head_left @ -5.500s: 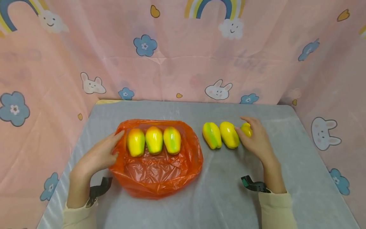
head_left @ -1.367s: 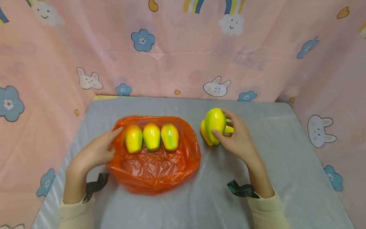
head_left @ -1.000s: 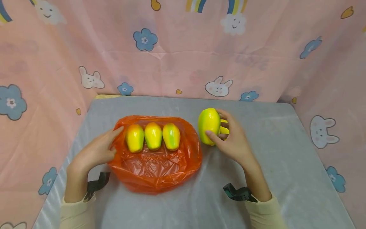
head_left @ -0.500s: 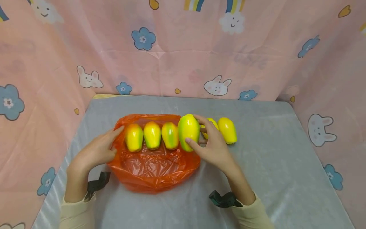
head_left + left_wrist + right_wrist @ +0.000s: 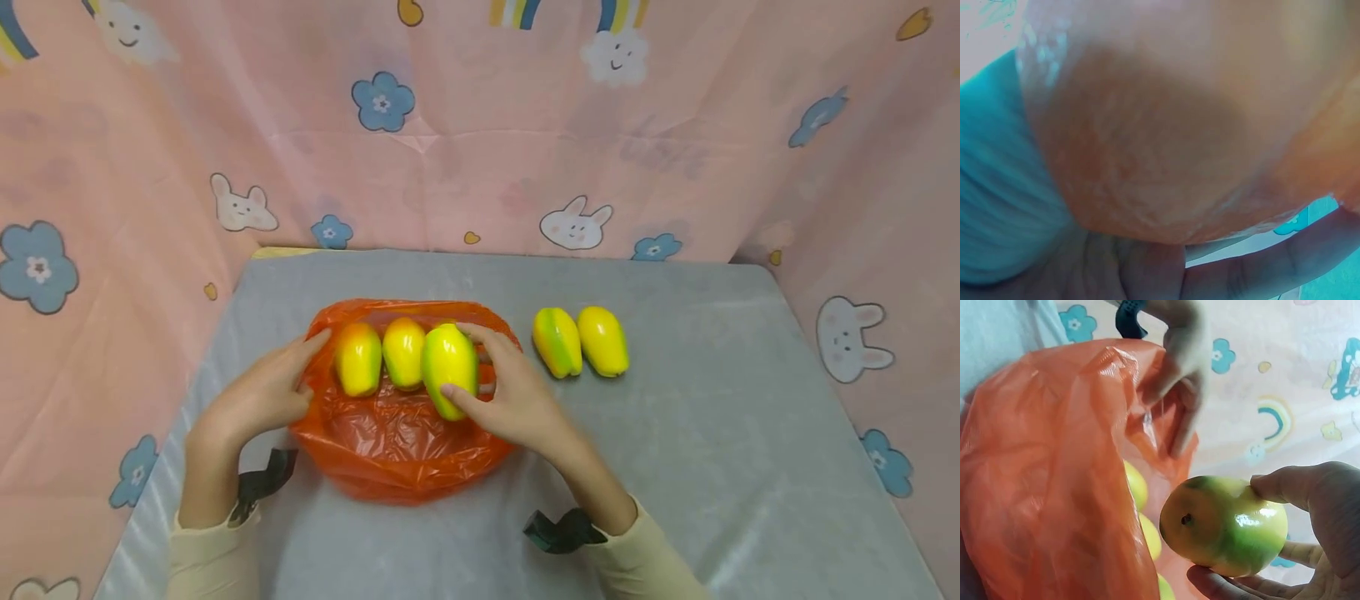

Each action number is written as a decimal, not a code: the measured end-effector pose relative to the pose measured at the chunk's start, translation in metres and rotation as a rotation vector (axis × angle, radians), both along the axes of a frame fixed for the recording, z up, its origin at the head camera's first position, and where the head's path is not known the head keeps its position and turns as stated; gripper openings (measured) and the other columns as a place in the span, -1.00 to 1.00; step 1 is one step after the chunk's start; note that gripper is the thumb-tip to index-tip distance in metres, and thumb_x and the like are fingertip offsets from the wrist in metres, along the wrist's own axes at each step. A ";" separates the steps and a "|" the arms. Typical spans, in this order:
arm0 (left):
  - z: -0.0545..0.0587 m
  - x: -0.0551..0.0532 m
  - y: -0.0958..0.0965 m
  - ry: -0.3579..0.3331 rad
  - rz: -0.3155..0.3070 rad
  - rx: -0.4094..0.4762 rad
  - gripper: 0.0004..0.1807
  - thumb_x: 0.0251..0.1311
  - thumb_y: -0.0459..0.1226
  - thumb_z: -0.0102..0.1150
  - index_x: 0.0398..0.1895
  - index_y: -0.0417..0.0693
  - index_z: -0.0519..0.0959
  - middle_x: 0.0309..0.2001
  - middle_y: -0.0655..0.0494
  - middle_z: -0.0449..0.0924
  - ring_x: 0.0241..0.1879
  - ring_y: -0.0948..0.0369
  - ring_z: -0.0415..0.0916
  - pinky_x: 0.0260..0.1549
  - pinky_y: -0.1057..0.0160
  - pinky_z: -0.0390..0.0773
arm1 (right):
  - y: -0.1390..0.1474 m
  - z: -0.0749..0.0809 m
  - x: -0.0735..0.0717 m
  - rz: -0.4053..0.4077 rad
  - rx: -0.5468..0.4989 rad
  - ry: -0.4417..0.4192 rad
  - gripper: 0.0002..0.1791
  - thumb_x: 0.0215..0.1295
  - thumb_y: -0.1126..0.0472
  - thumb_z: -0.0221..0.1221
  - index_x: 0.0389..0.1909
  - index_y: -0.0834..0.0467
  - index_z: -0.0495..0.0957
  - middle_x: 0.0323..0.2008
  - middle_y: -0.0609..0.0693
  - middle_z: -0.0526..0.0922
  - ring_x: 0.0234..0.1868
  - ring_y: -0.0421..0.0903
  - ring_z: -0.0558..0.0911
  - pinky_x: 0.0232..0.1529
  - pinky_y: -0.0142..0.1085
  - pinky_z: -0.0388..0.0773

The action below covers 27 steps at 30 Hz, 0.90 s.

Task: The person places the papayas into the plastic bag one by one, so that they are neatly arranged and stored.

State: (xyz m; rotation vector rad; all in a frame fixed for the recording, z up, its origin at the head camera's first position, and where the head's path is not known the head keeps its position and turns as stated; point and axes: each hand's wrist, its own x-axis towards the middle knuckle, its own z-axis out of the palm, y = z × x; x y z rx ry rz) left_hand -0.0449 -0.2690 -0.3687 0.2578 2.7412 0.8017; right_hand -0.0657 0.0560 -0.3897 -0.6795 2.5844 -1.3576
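Note:
An orange-red plastic bag sits on the table with its mouth spread open. My left hand holds its left rim, index finger stretched along the edge; in the left wrist view the bag film covers most of the hand. My right hand grips a glossy yellow-green papaya between thumb and fingers, over the bag's mouth. In the right wrist view the papaya shows its brown stem spot. Papayas lie in a row inside the bag, one partly hidden behind the held one.
Two more papayas lie side by side on the grey-covered table, right of the bag. A pink printed curtain stands behind the table and along both sides. A dark camera mount sticks out from each wrist.
Earlier my right hand was at the rightmost papaya on the table. It has since carried one papaya left, over the bag's mouth. My left hand has stayed at the bag's rim.

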 end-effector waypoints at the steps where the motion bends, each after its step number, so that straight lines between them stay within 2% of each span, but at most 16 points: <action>1: 0.000 0.001 0.000 0.001 0.001 -0.001 -0.06 0.08 -0.54 0.06 0.66 -0.25 0.15 0.51 -0.31 0.37 0.09 -0.12 0.47 -0.12 0.12 0.58 | -0.003 -0.001 0.001 0.007 0.000 -0.003 -0.16 0.33 0.01 0.42 0.56 0.00 0.28 0.44 0.01 0.45 0.24 0.01 0.62 -0.03 -0.32 0.78; 3: 0.000 0.002 -0.001 0.008 -0.001 0.000 -0.06 0.08 -0.53 0.06 0.66 -0.24 0.16 0.50 -0.30 0.39 0.09 -0.11 0.47 -0.10 0.12 0.57 | -0.010 -0.002 0.003 0.016 -0.003 -0.022 -0.17 0.33 0.01 0.41 0.56 -0.03 0.28 0.43 -0.02 0.44 0.22 -0.03 0.62 -0.02 -0.34 0.78; 8: 0.000 0.002 -0.002 0.002 0.002 0.020 -0.06 0.08 -0.53 0.06 0.66 -0.26 0.15 0.45 -0.30 0.43 0.02 -0.09 0.49 -0.23 0.19 0.55 | -0.024 -0.001 0.007 0.038 -0.028 -0.078 -0.16 0.33 0.03 0.42 0.56 -0.07 0.26 0.40 -0.02 0.45 0.17 -0.07 0.64 -0.01 -0.36 0.77; 13: 0.001 0.002 -0.003 0.003 -0.002 0.016 -0.06 0.07 -0.54 0.05 0.65 -0.27 0.15 0.43 -0.31 0.43 0.00 -0.09 0.49 -0.26 0.21 0.52 | -0.036 -0.005 0.011 0.069 -0.049 -0.104 -0.15 0.33 0.04 0.42 0.57 -0.03 0.25 0.43 0.01 0.43 0.20 -0.01 0.67 0.03 -0.25 0.79; 17: 0.002 0.001 -0.003 0.011 -0.006 0.002 -0.06 0.06 -0.54 0.05 0.65 -0.27 0.16 0.45 -0.31 0.43 0.02 -0.09 0.49 -0.24 0.20 0.51 | -0.044 -0.009 0.015 0.076 -0.036 -0.107 -0.15 0.32 0.02 0.41 0.56 -0.04 0.25 0.40 -0.01 0.45 0.17 -0.05 0.62 0.03 -0.18 0.79; 22: 0.000 0.000 -0.001 0.012 0.001 0.019 -0.07 0.08 -0.55 0.08 0.65 -0.26 0.17 0.42 -0.30 0.46 0.00 -0.09 0.50 -0.26 0.20 0.52 | -0.053 -0.015 0.021 0.074 -0.004 -0.107 -0.17 0.30 -0.02 0.42 0.52 -0.05 0.27 0.28 -0.02 0.48 0.08 -0.11 0.56 -0.01 -0.18 0.79; 27: -0.002 0.001 0.001 0.014 0.001 0.023 -0.09 0.11 -0.55 0.10 0.65 -0.26 0.18 0.39 -0.29 0.48 -0.06 -0.05 0.51 -0.28 0.23 0.54 | -0.064 -0.021 0.028 0.083 -0.021 -0.158 -0.17 0.31 -0.07 0.41 0.51 -0.03 0.26 0.27 0.00 0.48 0.12 -0.08 0.57 -0.04 -0.27 0.78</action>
